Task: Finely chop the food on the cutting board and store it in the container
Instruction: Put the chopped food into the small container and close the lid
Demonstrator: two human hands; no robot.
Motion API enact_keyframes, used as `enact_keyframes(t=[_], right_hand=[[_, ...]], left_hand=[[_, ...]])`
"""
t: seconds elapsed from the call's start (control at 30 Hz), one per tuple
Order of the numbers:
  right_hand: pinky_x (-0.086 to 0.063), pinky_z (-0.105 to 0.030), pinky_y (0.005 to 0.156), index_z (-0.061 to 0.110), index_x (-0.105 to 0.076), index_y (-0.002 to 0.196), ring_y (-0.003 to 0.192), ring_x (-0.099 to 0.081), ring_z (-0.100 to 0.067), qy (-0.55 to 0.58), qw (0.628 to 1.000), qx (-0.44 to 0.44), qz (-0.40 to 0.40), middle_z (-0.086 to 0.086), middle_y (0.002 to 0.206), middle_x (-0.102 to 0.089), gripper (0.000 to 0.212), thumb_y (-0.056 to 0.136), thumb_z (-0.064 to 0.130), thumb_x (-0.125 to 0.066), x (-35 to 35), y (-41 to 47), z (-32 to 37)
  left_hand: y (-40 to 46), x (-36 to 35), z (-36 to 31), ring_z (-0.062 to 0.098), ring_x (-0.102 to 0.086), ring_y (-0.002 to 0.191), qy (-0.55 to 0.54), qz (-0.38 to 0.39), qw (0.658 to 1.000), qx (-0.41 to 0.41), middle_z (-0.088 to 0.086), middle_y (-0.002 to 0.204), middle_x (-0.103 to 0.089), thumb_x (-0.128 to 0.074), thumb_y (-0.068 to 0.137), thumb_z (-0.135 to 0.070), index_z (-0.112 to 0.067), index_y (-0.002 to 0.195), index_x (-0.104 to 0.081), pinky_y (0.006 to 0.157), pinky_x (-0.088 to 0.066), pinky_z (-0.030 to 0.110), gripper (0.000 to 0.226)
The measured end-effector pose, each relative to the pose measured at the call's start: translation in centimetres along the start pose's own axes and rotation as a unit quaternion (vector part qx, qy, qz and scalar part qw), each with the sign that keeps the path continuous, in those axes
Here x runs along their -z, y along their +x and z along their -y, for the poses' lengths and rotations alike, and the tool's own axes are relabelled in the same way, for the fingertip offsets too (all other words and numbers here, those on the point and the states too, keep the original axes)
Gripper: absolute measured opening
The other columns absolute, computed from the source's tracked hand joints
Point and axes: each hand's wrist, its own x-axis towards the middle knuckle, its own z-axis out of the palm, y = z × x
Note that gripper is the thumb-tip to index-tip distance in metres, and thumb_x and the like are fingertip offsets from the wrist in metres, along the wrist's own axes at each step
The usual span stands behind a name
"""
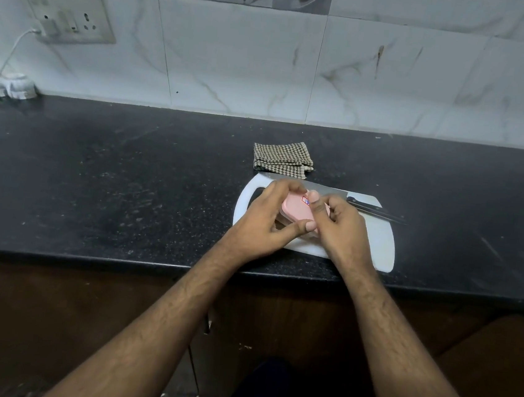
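Head view: both hands are on a pink container [296,208] over the white cutting board [375,242].
Left hand [264,223]: fingers curled round its left edge, thumb at the near side.
Right hand [340,229]: fingers pinching the right edge.
Knife [335,194]: lying along the board's far edge.
Cloth [283,157]: folded on the tabletop [126,184] just behind the board.
Food: can't tell, the hands cover it.

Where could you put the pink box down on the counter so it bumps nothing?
Bare black counter spreads left of the cutting board, up to the wall. Another bare patch lies right of the knife. The board is crowded: both hands, pink container, and checked cloth just behind.
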Motion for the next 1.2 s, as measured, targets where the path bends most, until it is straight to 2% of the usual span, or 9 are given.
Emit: enact_keyframes(t=[0.2, 0.33, 0.43, 0.57, 0.8, 0.87, 0.97, 1.03, 1.2], right_hand=[[-0.048, -0.026, 0.063, 0.028, -0.07, 0.097, 0.073, -0.064, -0.006, 0.035, 0.999, 0.003, 0.01, 0.01, 0.079, -0.071, 0.044, 0.1, 0.063, -0.042, 0.2, -0.3, 0.3], [-0.049, -0.011, 0.084, 0.033, -0.065, 0.13, 0.108, -0.059, 0.006, 0.102, 0.992, 0.047, 0.052, 0.013, 0.122, -0.065, 0.044, 0.101, 0.058, -0.044, 0.4, -0.4, 0.2], [-0.044, -0.022, 0.104, 0.037, -0.054, 0.142, 0.13, -0.049, -0.003, 0.13, 0.98, 0.098, 0.116, 0.013, 0.138, -0.052, 0.058, 0.089, 0.059, -0.064, 0.4, -0.6, -0.1], [-0.04, -0.025, 0.11, 0.041, -0.047, 0.145, 0.134, -0.044, -0.002, 0.087, 0.977, 0.14, 0.135, 0.014, 0.143, -0.047, 0.081, 0.074, 0.045, -0.085, 0.3, -0.6, -0.2], [-0.037, -0.012, 0.105, 0.022, -0.06, 0.136, 0.134, -0.046, -0.001, 0.094, 0.978, 0.17, 0.08, 0.01, 0.142, -0.053, 0.056, 0.084, 0.017, -0.081, 0.5, -1.0, 0.1], [-0.041, -0.012, 0.099, 0.024, -0.061, 0.133, 0.126, -0.052, 0.0, 0.111, 0.979, 0.155, 0.071, 0.012, 0.137, -0.057, 0.052, 0.085, 0.019, -0.08, 0.6, -1.0, 0.1], [-0.052, -0.021, 0.067, 0.037, -0.058, 0.133, 0.088, -0.063, -0.003, 0.161, 0.98, 0.092, 0.072, 0.015, 0.115, -0.067, 0.051, 0.087, 0.029, -0.079, 0.7, -1.0, 0.3], [-0.053, -0.029, 0.054, 0.045, -0.055, 0.134, 0.073, -0.062, -0.01, 0.189, 0.978, 0.062, 0.068, 0.012, 0.096, -0.07, 0.053, 0.087, 0.034, -0.077, 0.8, -1.1, 0.3], [-0.049, -0.034, 0.05, 0.043, -0.055, 0.135, 0.082, -0.065, -0.04, 0.219, 0.973, 0.048, 0.051, 0.008, 0.106, -0.07, 0.052, 0.088, 0.035, -0.076, 0.9, -0.9, 0.1]], left_hand=[[0.1, 0.2, 0.2, 0.015, -0.062, 0.107, -0.073, -0.013, 0.996, 0.041, -0.003, 0.121, -0.06, -0.08, 0.086, -0.039, -0.02, 0.124, -0.053, 0.084, -0.057, 0.032, 0.05], [0.1, 0.5, 0.1, 0.012, -0.066, 0.1, -0.109, -0.055, 0.989, 0.078, -0.002, 0.115, -0.065, -0.076, 0.087, -0.047, -0.022, 0.12, -0.053, 0.08, -0.058, 0.03, 0.047], [0.0, 0.6, 0.1, 0.015, -0.072, 0.094, -0.17, -0.086, 0.975, 0.115, -0.001, 0.109, -0.072, -0.072, 0.091, -0.046, -0.021, 0.119, -0.053, 0.078, -0.062, 0.037, 0.042], [0.0, 0.7, 0.0, 0.016, -0.076, 0.083, -0.176, -0.098, 0.969, 0.145, -0.002, 0.097, -0.076, -0.066, 0.097, -0.045, -0.022, 0.117, -0.056, 0.069, -0.06, 0.036, 0.033], [-0.2, 0.7, -1.1, 0.007, -0.071, 0.067, -0.125, -0.095, 0.978, 0.135, -0.002, 0.088, -0.073, -0.059, 0.099, -0.048, -0.018, 0.118, -0.055, 0.061, -0.057, 0.028, 0.036], [-0.2, 0.7, -0.8, 0.0, -0.069, 0.083, -0.087, -0.075, 0.988, 0.104, -0.007, 0.103, -0.07, -0.061, 0.098, -0.052, -0.022, 0.126, -0.053, 0.073, -0.054, 0.023, 0.042], [-0.3, 0.8, -0.4, 0.005, -0.059, 0.118, -0.056, -0.075, 0.992, 0.086, -0.007, 0.132, -0.054, -0.07, 0.088, -0.057, -0.029, 0.141, -0.05, 0.096, -0.054, 0.028, 0.063], [-0.3, 0.9, -0.6, 0.009, -0.057, 0.123, -0.073, -0.079, 0.991, 0.08, -0.008, 0.136, -0.051, -0.076, 0.086, -0.053, -0.031, 0.142, -0.05, 0.1, -0.054, 0.034, 0.066], [-0.1, 1.1, -1.4, 0.007, -0.064, 0.111, -0.082, -0.071, 0.991, 0.072, -0.013, 0.123, -0.066, -0.077, 0.091, -0.038, -0.029, 0.135, -0.054, 0.078, -0.052, 0.019, 0.05]])
